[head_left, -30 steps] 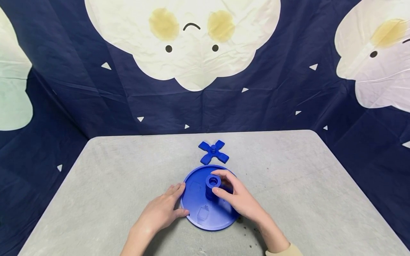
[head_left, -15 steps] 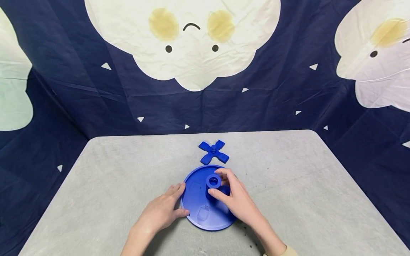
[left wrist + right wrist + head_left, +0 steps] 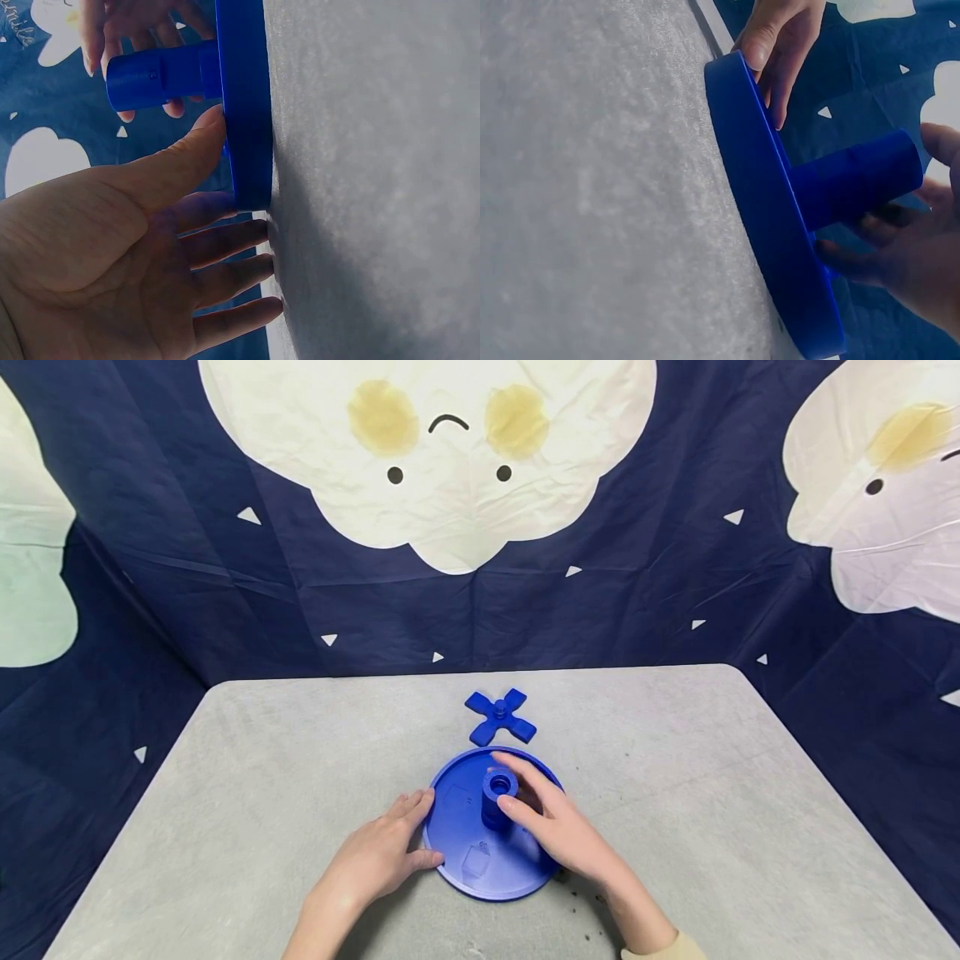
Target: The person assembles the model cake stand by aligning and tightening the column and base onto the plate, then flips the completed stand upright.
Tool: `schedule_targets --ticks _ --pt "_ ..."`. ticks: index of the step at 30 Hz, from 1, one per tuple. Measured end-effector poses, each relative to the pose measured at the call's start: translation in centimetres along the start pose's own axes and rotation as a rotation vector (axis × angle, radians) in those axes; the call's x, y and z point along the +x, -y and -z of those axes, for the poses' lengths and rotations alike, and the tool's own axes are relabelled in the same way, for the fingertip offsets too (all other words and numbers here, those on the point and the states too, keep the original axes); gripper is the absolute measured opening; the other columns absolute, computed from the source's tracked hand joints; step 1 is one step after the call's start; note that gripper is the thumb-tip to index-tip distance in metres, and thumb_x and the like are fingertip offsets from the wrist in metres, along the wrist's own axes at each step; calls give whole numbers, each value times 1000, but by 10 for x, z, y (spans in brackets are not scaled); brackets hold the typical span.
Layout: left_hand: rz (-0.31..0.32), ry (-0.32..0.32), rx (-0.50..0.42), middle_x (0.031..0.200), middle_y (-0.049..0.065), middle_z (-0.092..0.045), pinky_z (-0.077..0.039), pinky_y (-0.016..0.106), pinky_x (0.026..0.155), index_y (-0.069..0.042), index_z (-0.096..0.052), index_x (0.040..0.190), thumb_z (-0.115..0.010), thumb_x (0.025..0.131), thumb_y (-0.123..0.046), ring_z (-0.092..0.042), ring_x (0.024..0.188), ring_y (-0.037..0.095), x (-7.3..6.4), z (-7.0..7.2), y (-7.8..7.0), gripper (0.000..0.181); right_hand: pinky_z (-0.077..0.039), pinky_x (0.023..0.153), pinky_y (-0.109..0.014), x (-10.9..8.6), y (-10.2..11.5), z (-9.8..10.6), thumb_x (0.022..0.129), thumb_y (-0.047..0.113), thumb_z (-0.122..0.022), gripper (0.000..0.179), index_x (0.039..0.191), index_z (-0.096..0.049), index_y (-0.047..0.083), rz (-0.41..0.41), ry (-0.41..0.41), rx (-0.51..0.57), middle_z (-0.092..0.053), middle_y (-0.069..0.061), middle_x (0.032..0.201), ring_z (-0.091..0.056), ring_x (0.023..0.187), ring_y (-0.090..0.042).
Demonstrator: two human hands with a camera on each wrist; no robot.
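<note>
A round blue tray [image 3: 457, 852] with a raised rim and faint embossed outlines lies on the table. From its middle rises an upright blue hollow post [image 3: 493, 808], seen from the side in the right wrist view, where the post [image 3: 862, 176] meets the tray's face. My right hand [image 3: 562, 827] holds the post loosely, thumb on the near side and fingers curled round the far side. At the tray's left rim my left hand [image 3: 375, 852] rests with spread, fairly straight fingers and the thumb touching the edge. Beyond the tray lies a blue four-armed cross piece [image 3: 500, 717] with a short peg pointing up.
The grey table [image 3: 270, 760] reaches out on both sides of the tray. Small dark specks [image 3: 587, 937] lie near the right forearm. A dark blue cloth [image 3: 390, 610] with white cloud shapes hangs behind and along the sides.
My right hand swung round the post one way and then back, with its thumb and fingertips shifting along it. The left hand, tray and cross piece stay in place.
</note>
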State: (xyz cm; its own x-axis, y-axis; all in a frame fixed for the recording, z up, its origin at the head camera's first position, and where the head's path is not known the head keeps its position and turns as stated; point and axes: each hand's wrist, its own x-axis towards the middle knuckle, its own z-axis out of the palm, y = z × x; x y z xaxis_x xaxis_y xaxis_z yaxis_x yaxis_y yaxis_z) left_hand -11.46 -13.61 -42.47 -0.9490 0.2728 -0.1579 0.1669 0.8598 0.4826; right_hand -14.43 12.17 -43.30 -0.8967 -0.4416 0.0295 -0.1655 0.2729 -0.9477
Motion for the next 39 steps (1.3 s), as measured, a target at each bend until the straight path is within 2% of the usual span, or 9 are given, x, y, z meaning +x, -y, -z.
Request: schedule_targets --ticks 3,9,11,14,18,22,29,39 --pt "-1 0 -2 159 19 -47 -39 65 118 -4 -47 153 -81 86 -40 -42 149 44 0 0 0 83 -40 114 -14 0 -1 2 108 30 -52 48 155 -42 37 3 55 28 -39 0 165 -41 151 -20" --pt "-2 4 -6 159 20 -47 -39 64 118 -4 -47 153 -81 86 -40 -42 148 45 0 0 1 84 -38 112 -11 3 -4 5 110 24 -50 47 156 -43 29 30 79 38 -39 -7 165 -40 151 -26" --pt "3 6 -2 159 19 -47 -39 64 118 -4 -47 154 -80 86 -40 -42 149 45 1 0 1 84 -43 108 -13 3 -4 5 109 26 -52 46 154 -44 31 19 71 34 -42 -6 163 -47 145 -25" --pt "11 10 5 160 19 -47 -39 65 118 -5 -46 154 -80 86 -40 -42 149 44 1 1 1 84 -47 107 -18 3 -3 4 107 29 -56 43 149 -49 34 7 41 24 -49 -3 156 -53 137 -20" --pt "19 17 9 160 18 -46 -39 65 117 -6 -46 155 -80 87 -41 -41 149 44 1 1 1 84 -47 116 -35 2 -1 1 103 31 -64 40 141 -53 36 1 -32 -15 -57 3 143 -58 129 -14" --pt "21 22 7 160 18 -46 -39 65 118 -6 -46 155 -80 87 -40 -41 150 44 2 1 0 83 -48 116 -46 0 0 -2 100 37 -68 40 137 -55 39 4 -94 -74 -63 8 135 -61 124 -14" --pt "17 28 3 161 18 -45 -38 65 119 -6 -45 155 -79 87 -40 -40 150 44 2 0 -2 83 -50 114 -47 -2 1 -3 98 40 -70 41 136 -54 42 5 -134 -124 -64 10 134 -63 121 -11" --pt "24 30 10 161 18 -45 -39 65 118 -6 -45 155 -79 88 -39 -40 150 44 3 1 -2 82 -53 110 -42 -1 1 -3 99 41 -69 41 136 -54 42 -4 -126 -123 -62 10 137 -62 123 -11"
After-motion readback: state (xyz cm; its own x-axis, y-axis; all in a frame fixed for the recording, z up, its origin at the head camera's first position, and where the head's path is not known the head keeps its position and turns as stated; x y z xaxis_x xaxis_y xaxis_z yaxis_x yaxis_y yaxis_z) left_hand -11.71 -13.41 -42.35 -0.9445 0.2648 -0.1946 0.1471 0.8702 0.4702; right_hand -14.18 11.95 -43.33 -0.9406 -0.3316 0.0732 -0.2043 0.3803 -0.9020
